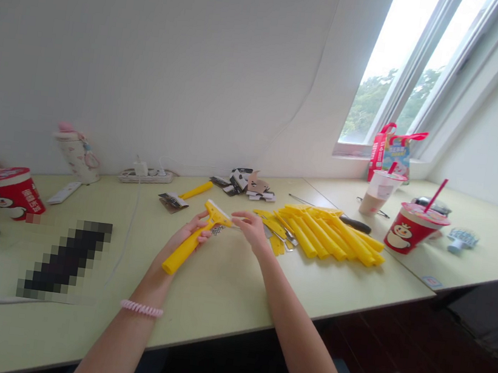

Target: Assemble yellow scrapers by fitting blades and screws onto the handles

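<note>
My left hand [190, 232] grips a yellow plastic scraper [180, 252] by its handle, with the wide head pointing up and away from me. My right hand [251, 228] is raised next to the scraper's head, its fingertips drawn together near the head's edge. Anything thin between them is too small to tell. A small metal chain [216, 229] shows just below the head. To the right lies a pile of yellow scrapers [327, 235], with several metal blades [283, 234] at its left end.
A loose yellow handle [196, 190] and a heap of card packaging [244, 183] lie behind my hands, beside a power strip [144, 176]. Red paper cups [413, 228] stand at right and left. The pale green table's front edge [231, 325] runs below my forearms.
</note>
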Tool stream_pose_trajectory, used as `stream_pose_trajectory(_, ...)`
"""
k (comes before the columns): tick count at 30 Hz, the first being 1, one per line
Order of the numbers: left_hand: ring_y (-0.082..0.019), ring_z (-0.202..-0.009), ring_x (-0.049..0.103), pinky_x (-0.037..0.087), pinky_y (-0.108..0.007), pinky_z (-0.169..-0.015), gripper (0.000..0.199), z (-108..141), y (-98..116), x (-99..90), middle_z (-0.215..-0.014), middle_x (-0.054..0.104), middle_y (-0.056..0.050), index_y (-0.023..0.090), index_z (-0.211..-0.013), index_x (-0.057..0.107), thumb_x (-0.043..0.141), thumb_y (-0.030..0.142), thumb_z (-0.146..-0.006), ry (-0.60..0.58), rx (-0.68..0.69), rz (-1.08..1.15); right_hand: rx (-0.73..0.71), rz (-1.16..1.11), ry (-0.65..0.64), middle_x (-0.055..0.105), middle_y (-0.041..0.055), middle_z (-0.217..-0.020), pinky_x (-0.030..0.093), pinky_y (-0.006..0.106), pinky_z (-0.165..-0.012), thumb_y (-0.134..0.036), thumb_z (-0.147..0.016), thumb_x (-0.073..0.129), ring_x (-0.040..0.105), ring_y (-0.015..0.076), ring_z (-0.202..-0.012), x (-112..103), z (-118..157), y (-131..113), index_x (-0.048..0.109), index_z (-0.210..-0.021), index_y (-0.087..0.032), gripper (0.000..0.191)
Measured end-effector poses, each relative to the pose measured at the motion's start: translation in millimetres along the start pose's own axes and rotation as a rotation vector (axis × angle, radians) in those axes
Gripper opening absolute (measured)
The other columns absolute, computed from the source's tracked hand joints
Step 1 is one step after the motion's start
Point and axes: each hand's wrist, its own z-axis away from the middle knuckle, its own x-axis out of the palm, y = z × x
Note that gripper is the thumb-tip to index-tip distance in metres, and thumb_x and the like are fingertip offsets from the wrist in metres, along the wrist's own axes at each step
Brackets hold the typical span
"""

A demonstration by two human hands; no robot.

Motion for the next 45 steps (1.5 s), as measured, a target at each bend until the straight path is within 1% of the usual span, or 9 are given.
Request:
stream_pose_trajectory(3, -0.001, -0.049, 0.041, 0.038, -0.011, -0.041, 0.059, -0.3, 0.6, 0.2, -0.1, 0.052, -0.011, 0.027, -0.134, 0.028, 0.043, 0.006, -0.081, 0.047, 0.015, 0.035, -0.135, 0.386, 0.131, 0.061, 0.0062, -0.095, 0.037, 0.032, -0.082, -0.019, -0.069, 0.053, 0.051, 0.0197, -0.089, -8.8, -2.9, 7.0, 0.069, -0.086, -0.02, 0.023)
stream_pose_trajectory(7, -0.001, -0.049, 0.043, 0.039, -0.012, -0.04, 0.059, -1.0, 0.9, -0.3, -0.099, 0.051, -0.01, 0.027, -0.133, 0.029, 0.043, 0.006, -0.08, 0.069, 0.027, 0.031, -0.058, 0.771, 0.137, 0.058, 0.0112, -0.098, 0.034, 0.034, -0.08, -0.016, -0.066, 0.059, 0.045, 0.0255, -0.095, -18.8, -2.2, 14.5, 0.07, -0.081, -0.019, 0.019)
stream_pose_trajectory(14, -0.002, -0.05, 0.044, 0.04, -0.012, -0.041, 0.061, -1.1, 0.9, -0.9, -0.099, 0.05, -0.011, 0.027, -0.135, 0.026, 0.044, 0.007, -0.081, 0.044, 0.031, 0.018, 0.044, 0.902, 0.133, 0.058, 0.0124, -0.092, 0.031, 0.032, -0.07, -0.02, -0.07, 0.062, 0.046, 0.0246, -0.089, -22.1, -0.5, 16.1, 0.07, -0.076, -0.019, 0.011)
stream_pose_trajectory(19, -0.002, -0.05, 0.044, 0.04, -0.012, -0.041, 0.06, -2.7, 1.0, -4.2, -0.1, 0.051, -0.011, 0.027, -0.135, 0.028, 0.044, 0.007, -0.08, 0.049, 0.041, 0.027, -0.011, 0.822, 0.164, 0.06, 0.0114, -0.094, 0.033, 0.032, -0.072, -0.026, -0.075, 0.056, 0.049, 0.0238, -0.09, -25.8, -3.8, 16.2, 0.065, -0.077, -0.018, 0.012)
stream_pose_trajectory(23, -0.002, -0.05, 0.045, 0.04, -0.012, -0.04, 0.059, -2.6, 0.8, -3.9, -0.101, 0.051, -0.011, 0.026, -0.134, 0.029, 0.044, 0.007, -0.08, 0.062, 0.045, 0.037, -0.031, 0.595, 0.22, 0.065, 0.0059, -0.082, 0.035, 0.028, -0.064, -0.029, -0.082, 0.047, 0.055, 0.0185, -0.076, -32.1, -6.7, 12.0, 0.06, -0.083, -0.02, 0.016)
stream_pose_trajectory(28, 0.0, -0.048, 0.042, 0.039, -0.011, -0.04, 0.059, 0.2, 0.9, 2.6, -0.1, 0.052, -0.01, 0.026, -0.132, 0.031, 0.044, 0.005, -0.079, 0.103, 0.037, 0.043, -0.26, 0.22, 0.386, 0.065, 0.0026, -0.074, 0.04, 0.025, -0.064, -0.04, -0.083, 0.046, 0.057, 0.0149, -0.066, -36.1, -6.8, 1.1, 0.055, -0.081, -0.02, 0.022)
stream_pose_trajectory(31, 0.0, -0.047, 0.042, 0.04, -0.011, -0.04, 0.058, 1.0, 1.4, 4.4, -0.1, 0.052, -0.01, 0.027, -0.131, 0.032, 0.044, 0.004, -0.079, 0.106, 0.027, 0.046, -0.325, 0.11, 0.434, 0.065, 0.0034, -0.073, 0.042, 0.025, -0.064, -0.045, -0.082, 0.046, 0.057, 0.0147, -0.065, -37.1, -4.7, -5.0, 0.055, -0.082, -0.019, 0.027)
stream_pose_trajectory(41, -0.001, -0.048, 0.044, 0.039, -0.012, -0.039, 0.057, -3.6, 0.0, -3.0, -0.095, 0.051, -0.009, 0.024, -0.131, 0.033, 0.045, 0.005, -0.079, 0.123, 0.045, 0.006, -0.205, 0.144, 0.403, 0.064, 0.0033, -0.066, 0.041, 0.028, -0.062, -0.044, -0.077, 0.05, 0.056, 0.0156, -0.06, -30.4, -10.5, 3.1, 0.053, -0.072, -0.019, 0.026)
stream_pose_trajectory(45, -0.001, -0.047, 0.044, 0.039, -0.011, -0.039, 0.052, -6.1, 0.8, -7.9, -0.092, 0.052, -0.008, 0.023, -0.128, 0.037, 0.047, 0.008, -0.079, 0.128, 0.03, 0.008, -0.085, -0.216, 0.418, 0.062, 0.0038, -0.065, 0.044, 0.03, -0.061, -0.047, -0.072, 0.056, 0.056, 0.0157, -0.061, -31.8, 4.6, -8.8, 0.051, -0.072, -0.019, 0.029)
